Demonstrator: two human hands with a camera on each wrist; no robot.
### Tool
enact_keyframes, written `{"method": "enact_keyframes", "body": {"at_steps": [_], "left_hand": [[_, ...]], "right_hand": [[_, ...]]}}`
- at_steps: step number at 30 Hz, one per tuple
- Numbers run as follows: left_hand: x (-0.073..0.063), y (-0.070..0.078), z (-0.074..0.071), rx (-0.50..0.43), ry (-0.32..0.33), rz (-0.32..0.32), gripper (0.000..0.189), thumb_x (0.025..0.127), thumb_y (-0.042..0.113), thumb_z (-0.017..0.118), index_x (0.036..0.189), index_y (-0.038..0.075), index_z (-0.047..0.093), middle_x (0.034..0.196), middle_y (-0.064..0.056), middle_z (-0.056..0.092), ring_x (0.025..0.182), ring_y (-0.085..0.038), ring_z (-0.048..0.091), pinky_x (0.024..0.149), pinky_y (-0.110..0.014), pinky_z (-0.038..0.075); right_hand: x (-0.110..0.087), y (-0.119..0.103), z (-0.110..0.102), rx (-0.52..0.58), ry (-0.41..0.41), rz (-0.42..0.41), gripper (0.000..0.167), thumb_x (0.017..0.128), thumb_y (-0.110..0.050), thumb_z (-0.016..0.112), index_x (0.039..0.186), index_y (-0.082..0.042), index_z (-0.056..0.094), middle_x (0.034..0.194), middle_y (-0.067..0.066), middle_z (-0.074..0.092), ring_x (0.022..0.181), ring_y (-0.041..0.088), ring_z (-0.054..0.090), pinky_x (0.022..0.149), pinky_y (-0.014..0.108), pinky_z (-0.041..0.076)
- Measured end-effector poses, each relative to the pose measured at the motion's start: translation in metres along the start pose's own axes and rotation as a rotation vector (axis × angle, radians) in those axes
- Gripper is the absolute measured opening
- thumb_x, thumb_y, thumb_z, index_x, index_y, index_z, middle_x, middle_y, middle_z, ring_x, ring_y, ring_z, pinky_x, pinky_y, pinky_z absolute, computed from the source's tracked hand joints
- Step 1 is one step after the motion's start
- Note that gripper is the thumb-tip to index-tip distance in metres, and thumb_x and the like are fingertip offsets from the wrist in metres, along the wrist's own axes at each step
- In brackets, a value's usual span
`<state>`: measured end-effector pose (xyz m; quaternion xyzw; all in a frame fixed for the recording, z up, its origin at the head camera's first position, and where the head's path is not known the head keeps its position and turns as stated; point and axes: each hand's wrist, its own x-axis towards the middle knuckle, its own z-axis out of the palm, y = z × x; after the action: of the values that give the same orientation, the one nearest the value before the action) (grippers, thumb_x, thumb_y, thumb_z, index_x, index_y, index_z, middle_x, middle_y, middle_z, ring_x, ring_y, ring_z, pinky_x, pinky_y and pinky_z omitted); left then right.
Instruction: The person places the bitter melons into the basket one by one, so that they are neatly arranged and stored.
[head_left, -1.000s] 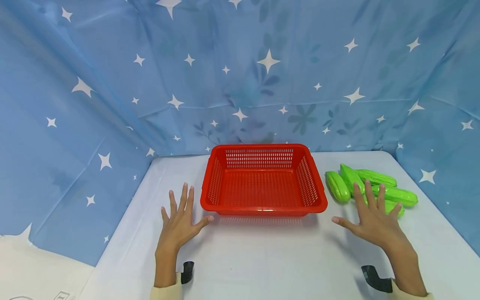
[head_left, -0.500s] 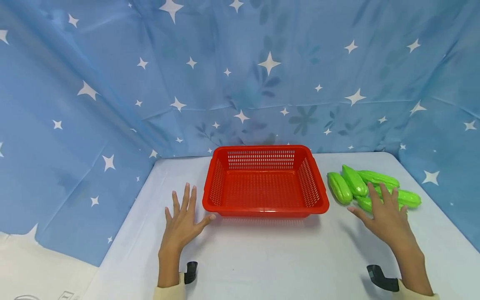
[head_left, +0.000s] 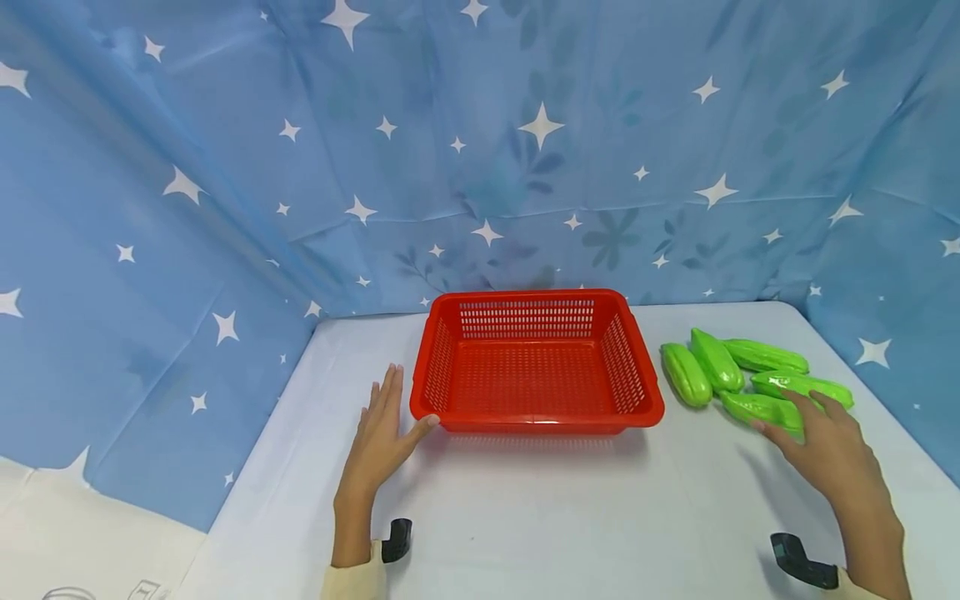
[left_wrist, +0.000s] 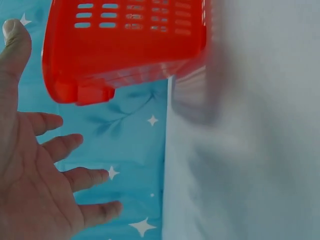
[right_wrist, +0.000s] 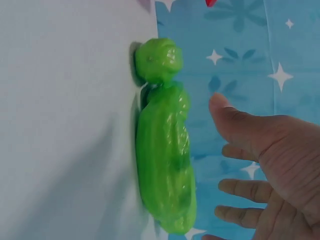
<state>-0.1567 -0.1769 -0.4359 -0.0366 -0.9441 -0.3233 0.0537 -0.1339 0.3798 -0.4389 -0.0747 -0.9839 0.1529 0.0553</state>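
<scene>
A red plastic basket (head_left: 525, 375) with slotted walls stands at the back middle of the white table, nothing inside it. My left hand (head_left: 378, 446) hovers by its front left corner, fingers straight and thumb spread toward the rim. In the left wrist view the palm (left_wrist: 35, 185) faces the basket's side (left_wrist: 125, 45), holding nothing. On the right lie several glossy green cucumber-like vegetables (head_left: 716, 358). Over the nearest one (head_left: 757, 408) reaches my right hand (head_left: 828, 446), thumb and fingers apart. The right wrist view has a ribbed green vegetable (right_wrist: 165, 155) beyond the thumb, and that hand is empty.
A blue cloth with white stars (head_left: 540, 125) hangs along the back and both sides of the white-covered table (head_left: 540, 508). A black wrist camera mount (head_left: 396, 540) sits at the left wrist, another mount (head_left: 802, 562) at the right.
My right hand has shifted right and slightly down over the green vegetables, its fingers bending more. The left hand has turned a little, its fingers closer together. The view has drifted slightly.
</scene>
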Motion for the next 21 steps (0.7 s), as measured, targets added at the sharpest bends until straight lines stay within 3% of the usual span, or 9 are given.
{"method": "enact_keyframes", "body": {"at_steps": [4,11,16,21], "left_hand": [[0.003,-0.002,0.007,-0.096,-0.004,0.022,0.097,0.085,0.064,0.06,0.158,0.026,0.01,0.166,0.006,0.007,0.152,-0.035,0.01,0.115,-0.067,0.02],[0.011,-0.004,0.018,-0.229,-0.004,0.121,0.091,0.087,0.051,0.067,0.158,0.023,0.017,0.165,0.011,0.01,0.152,-0.023,0.017,0.112,-0.058,0.033],[0.013,-0.004,0.022,-0.281,-0.017,0.127,0.089,0.088,0.05,0.066,0.158,0.025,0.016,0.165,0.007,0.013,0.152,-0.022,0.018,0.112,-0.058,0.034],[0.014,-0.004,0.024,-0.299,-0.014,0.112,0.089,0.088,0.044,0.068,0.158,0.028,0.014,0.165,0.008,0.011,0.152,-0.02,0.016,0.112,-0.06,0.033]], "right_hand": [[0.001,0.01,0.005,0.005,-0.027,-0.007,0.083,0.091,-0.052,0.062,0.137,0.012,0.038,0.132,0.047,0.027,0.116,0.067,0.03,0.083,0.081,0.034],[0.002,0.023,0.015,0.023,-0.117,0.004,0.089,0.091,-0.059,0.057,0.139,0.013,0.034,0.133,0.048,0.023,0.119,0.068,0.026,0.088,0.08,0.031],[0.003,0.029,0.016,0.019,-0.12,0.014,0.086,0.092,-0.057,0.057,0.142,0.01,0.032,0.134,0.047,0.02,0.121,0.068,0.023,0.088,0.08,0.03],[0.005,0.027,0.015,0.008,-0.102,0.045,0.08,0.091,-0.043,0.064,0.145,0.006,0.031,0.135,0.046,0.016,0.122,0.068,0.021,0.087,0.08,0.031]]}}
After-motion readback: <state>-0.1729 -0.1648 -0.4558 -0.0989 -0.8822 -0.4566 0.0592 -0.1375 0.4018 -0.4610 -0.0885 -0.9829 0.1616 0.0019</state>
